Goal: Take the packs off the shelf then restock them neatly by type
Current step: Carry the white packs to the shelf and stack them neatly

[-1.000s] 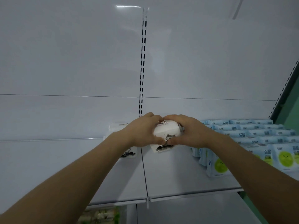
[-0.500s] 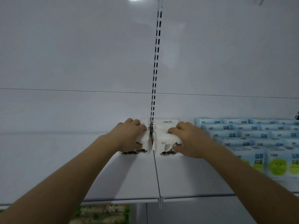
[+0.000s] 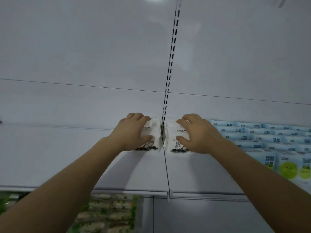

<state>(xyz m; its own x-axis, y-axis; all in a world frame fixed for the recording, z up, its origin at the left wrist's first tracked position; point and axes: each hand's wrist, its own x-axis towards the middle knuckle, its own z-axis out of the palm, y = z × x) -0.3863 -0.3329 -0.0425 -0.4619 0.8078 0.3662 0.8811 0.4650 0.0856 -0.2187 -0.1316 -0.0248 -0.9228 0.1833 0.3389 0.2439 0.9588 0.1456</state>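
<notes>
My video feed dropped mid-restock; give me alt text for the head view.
Left hand and right hand each grip a white pack, left pack and right pack, side by side at the back of a white shelf. Blue packs fill rows to the right.

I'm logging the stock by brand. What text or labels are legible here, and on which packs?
"弱酸" reads large and dark blue on the blue packs.
The small dark logo at the top of each blue pack is too blurred to read.
Print on the white packs under the left hand and right hand is too small and blurred to read.
</notes>
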